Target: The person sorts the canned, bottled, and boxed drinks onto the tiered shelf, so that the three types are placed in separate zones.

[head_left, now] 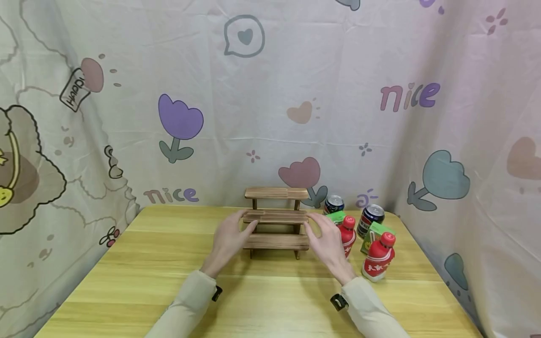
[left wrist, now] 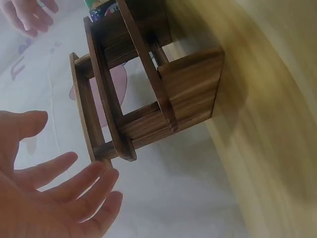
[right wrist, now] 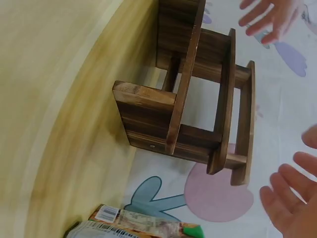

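A three-tier wooden step rack point(head_left: 276, 241) stands at the middle of the table, its narrow shelves rising toward the back. Beside its left end is my left hand point(head_left: 229, 237), with fingers spread and relaxed. The right hand point(head_left: 326, 238) is at the opposite end, fingers also loosely extended. In the left wrist view, the left hand's fingers point(left wrist: 91, 191) overlap the rack's upper corner point(left wrist: 104, 151); I cannot tell whether they touch. A gap shows between the right hand point(right wrist: 297, 193) and the rack point(right wrist: 198, 119) in the right wrist view. Neither hand holds anything.
Right of the rack stand two red bottles point(head_left: 379, 258) with red caps, two green-topped cartons point(head_left: 376, 233) and two dark cans point(head_left: 371, 218). One bottle point(head_left: 348, 230) is close behind the right hand. A printed curtain point(head_left: 262, 94) hangs behind the wooden table point(head_left: 169, 253).
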Demonstrator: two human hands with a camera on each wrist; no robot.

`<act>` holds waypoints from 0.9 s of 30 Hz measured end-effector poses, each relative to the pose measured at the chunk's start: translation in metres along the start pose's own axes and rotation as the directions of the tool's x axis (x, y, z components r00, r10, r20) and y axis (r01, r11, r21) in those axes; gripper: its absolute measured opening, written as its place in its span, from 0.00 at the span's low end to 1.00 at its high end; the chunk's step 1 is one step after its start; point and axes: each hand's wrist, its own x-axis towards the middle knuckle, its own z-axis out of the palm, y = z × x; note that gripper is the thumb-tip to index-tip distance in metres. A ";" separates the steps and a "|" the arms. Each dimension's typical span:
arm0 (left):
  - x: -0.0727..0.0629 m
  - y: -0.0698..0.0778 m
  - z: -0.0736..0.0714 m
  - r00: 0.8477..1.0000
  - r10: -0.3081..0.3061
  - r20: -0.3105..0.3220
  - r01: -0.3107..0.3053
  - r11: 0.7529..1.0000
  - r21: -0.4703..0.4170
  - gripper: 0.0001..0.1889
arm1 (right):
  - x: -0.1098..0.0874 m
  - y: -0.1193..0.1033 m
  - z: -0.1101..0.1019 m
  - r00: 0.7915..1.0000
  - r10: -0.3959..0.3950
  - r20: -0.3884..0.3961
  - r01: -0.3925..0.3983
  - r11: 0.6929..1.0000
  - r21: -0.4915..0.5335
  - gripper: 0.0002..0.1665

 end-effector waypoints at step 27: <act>-0.012 -0.039 0.024 0.957 -0.203 0.206 0.285 0.782 -0.554 0.15 | -0.001 0.026 -0.071 0.883 0.464 -0.073 -0.390 0.810 0.438 0.11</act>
